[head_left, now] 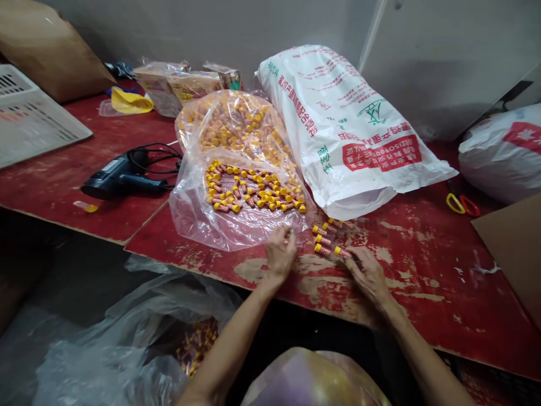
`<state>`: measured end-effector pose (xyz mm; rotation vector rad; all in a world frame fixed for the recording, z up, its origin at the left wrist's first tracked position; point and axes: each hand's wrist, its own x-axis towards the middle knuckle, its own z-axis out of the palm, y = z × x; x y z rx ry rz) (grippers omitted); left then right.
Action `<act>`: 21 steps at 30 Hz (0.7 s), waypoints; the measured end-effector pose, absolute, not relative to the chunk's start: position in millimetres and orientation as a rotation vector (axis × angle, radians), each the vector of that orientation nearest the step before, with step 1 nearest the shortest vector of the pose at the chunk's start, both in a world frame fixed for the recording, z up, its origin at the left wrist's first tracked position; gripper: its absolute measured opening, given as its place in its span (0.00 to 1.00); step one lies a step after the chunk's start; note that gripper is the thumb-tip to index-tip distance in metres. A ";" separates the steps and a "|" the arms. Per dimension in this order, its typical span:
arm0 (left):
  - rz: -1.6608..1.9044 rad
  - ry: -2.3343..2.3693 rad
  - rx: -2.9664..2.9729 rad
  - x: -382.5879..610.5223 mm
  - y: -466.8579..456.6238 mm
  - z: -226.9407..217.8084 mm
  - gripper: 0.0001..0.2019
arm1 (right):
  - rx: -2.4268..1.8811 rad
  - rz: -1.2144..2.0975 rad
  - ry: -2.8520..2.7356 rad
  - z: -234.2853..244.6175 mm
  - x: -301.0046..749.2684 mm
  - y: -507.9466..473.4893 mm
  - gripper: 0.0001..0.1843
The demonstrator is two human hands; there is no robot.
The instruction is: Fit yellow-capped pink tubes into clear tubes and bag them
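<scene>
Small tubes with yellow caps and pinkish-red bodies fill a clear plastic bag (198, 225), and several lie loose at its open mouth. My left hand (281, 254) is at the bag's front edge, its fingers pinched together; what they hold, if anything, is too blurred to make out. To the right, my right hand (369, 276) grips one tube (343, 252) between thumb and fingers, cap pointing left. Beside it a small group of tubes (323, 239) lies on the worn red table (422, 282), caps mostly to the left.
Behind the tubes lies a large white printed sack (350, 129). A dark heat gun (122, 175) with its cable rests at the left. Scissors (462, 204) and a cardboard box (515, 248) are at the right. Below the table edge, another plastic bag (110, 361) holds more tubes.
</scene>
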<state>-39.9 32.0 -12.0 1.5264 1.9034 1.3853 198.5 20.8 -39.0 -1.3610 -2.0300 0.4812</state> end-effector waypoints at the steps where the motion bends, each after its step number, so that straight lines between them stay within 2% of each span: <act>1: 1.322 2.052 1.594 -52.0 47.0 -12.1 0.11 | -1.386 0.429 -2.038 -40.8 203.0 25.2 0.12; 4: 1.025 2.212 1.885 -74.1 88.4 -16.0 0.12 | -1.407 0.307 -2.087 -47.5 207.0 32.3 0.12; 9: 0.560 2.156 2.263 -72.2 124.3 -27.2 0.13 | -1.380 0.168 -2.012 -50.1 208.7 51.9 0.13; 17: 0.668 2.200 2.173 -83.4 130.5 -35.2 0.14 | -1.867 0.047 -1.662 -16.1 235.1 184.1 0.18; 21: 0.776 2.214 2.075 -94.1 123.0 -33.5 0.10 | -1.981 0.079 -1.639 -7.1 236.5 239.1 0.20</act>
